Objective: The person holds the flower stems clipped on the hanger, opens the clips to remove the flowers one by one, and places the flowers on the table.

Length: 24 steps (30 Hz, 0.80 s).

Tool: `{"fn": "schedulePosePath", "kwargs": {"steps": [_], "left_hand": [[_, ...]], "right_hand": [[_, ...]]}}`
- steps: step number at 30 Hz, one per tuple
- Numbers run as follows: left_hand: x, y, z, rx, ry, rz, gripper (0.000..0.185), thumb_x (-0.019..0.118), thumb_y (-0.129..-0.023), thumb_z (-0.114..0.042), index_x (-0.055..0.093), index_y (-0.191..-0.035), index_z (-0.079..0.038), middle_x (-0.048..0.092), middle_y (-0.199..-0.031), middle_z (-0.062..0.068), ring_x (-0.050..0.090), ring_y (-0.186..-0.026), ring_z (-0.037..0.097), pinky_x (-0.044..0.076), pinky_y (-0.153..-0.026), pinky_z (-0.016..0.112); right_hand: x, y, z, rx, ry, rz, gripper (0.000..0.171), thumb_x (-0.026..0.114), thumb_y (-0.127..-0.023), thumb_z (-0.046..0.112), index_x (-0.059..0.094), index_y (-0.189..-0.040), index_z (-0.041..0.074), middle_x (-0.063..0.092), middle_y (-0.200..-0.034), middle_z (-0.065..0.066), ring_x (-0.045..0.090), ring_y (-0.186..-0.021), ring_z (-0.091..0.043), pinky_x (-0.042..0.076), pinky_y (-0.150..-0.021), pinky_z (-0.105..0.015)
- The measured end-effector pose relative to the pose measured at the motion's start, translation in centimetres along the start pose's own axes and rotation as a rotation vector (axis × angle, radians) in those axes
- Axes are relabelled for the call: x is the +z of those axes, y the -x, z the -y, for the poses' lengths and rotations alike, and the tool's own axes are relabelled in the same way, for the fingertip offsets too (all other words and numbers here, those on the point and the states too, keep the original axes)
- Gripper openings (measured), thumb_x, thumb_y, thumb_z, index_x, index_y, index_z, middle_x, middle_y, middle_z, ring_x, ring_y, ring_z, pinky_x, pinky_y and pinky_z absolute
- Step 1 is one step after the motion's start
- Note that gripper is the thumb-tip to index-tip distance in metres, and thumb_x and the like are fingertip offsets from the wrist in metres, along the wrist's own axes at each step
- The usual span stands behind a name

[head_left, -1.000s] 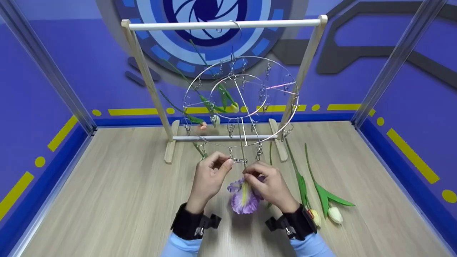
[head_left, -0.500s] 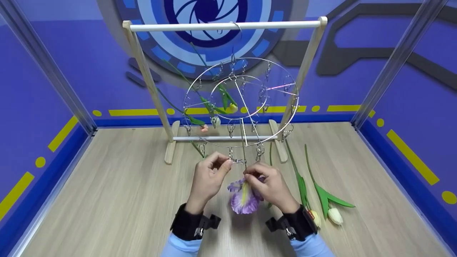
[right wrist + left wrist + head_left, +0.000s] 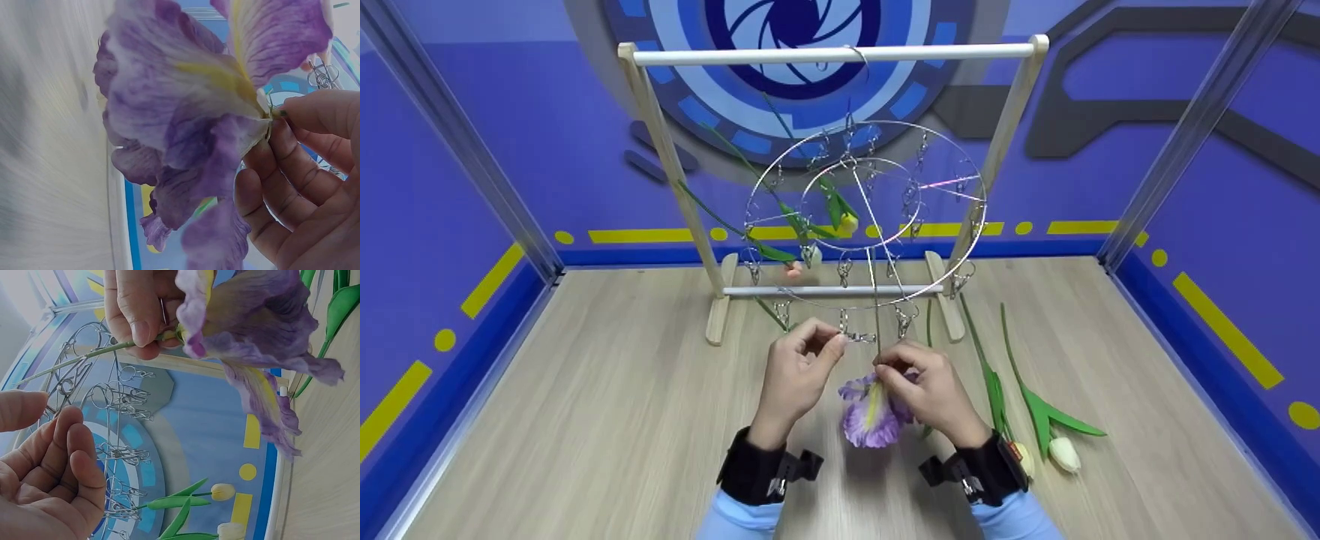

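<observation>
Head view: right hand (image 3: 928,390) pinches purple iris flower (image 3: 873,411) by green stem just below round wire clip hanger (image 3: 867,217). Left hand (image 3: 799,369) pinches front metal clip (image 3: 858,337) on hanger. Iris not yet clipped. Three flowers hang from hanger; two tulips (image 3: 1039,420) lie on floor right of hanger, waiting.

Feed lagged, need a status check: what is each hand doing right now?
Left hand: fingers pinch a metal clip on the round wire hanger.
Right hand: fingers pinch the stem of the purple flower, just behind the bloom.
</observation>
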State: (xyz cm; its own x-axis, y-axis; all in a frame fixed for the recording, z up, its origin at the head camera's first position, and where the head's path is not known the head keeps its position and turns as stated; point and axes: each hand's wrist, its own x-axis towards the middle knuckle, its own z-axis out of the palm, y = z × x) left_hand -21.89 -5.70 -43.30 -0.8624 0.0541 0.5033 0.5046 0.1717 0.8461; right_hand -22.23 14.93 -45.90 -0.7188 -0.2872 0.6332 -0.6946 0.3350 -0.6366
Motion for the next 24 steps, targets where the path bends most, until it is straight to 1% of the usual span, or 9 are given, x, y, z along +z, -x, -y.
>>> {"fn": "schedulePosePath", "kwargs": {"steps": [4,11,19,24], "left_hand": [[-0.05,-0.01,0.04,-0.007,-0.006,-0.001,0.009,0.072,-0.097,-0.013,0.072,-0.092,-0.005,0.071,-0.081,0.004,0.061,-0.071,0.012,0.049,-0.067,0.025],[-0.06,0.02,-0.02,-0.041,-0.024,-0.005,0.011,0.074,-0.096,-0.015,0.072,-0.094,-0.004,0.071,-0.085,0.005,0.062,-0.075,0.015,0.049,-0.071,0.026],[0.12,-0.06,-0.04,-0.073,-0.015,-0.008,0.012,0.073,-0.097,-0.014,0.071,-0.097,-0.003,0.072,-0.089,0.007,0.064,-0.078,0.016,0.052,-0.073,0.026],[0.24,-0.13,-0.03,-0.106,-0.003,-0.013,0.014,0.071,-0.098,-0.015,0.071,-0.1,-0.001,0.072,-0.092,0.009,0.064,-0.08,0.015,0.052,-0.074,0.026]], "right_hand": [[-0.07,-0.01,0.11,0.0,-0.003,0.005,0.01,0.074,-0.088,-0.002,0.075,-0.092,0.007,0.073,-0.088,-0.005,0.067,-0.076,-0.018,0.056,-0.069,-0.028],[-0.05,0.07,0.06,0.006,-0.022,0.014,0.014,0.073,-0.086,-0.005,0.075,-0.092,0.007,0.074,-0.09,-0.004,0.067,-0.078,-0.015,0.056,-0.071,-0.027],[-0.26,0.11,0.12,0.004,-0.019,0.017,0.01,0.073,-0.089,-0.002,0.075,-0.093,0.007,0.073,-0.09,-0.006,0.067,-0.078,-0.017,0.057,-0.07,-0.028],[-0.49,0.1,0.2,0.011,-0.02,0.026,0.009,0.073,-0.089,-0.002,0.075,-0.093,0.006,0.073,-0.09,-0.006,0.067,-0.079,-0.016,0.057,-0.071,-0.027]]}}
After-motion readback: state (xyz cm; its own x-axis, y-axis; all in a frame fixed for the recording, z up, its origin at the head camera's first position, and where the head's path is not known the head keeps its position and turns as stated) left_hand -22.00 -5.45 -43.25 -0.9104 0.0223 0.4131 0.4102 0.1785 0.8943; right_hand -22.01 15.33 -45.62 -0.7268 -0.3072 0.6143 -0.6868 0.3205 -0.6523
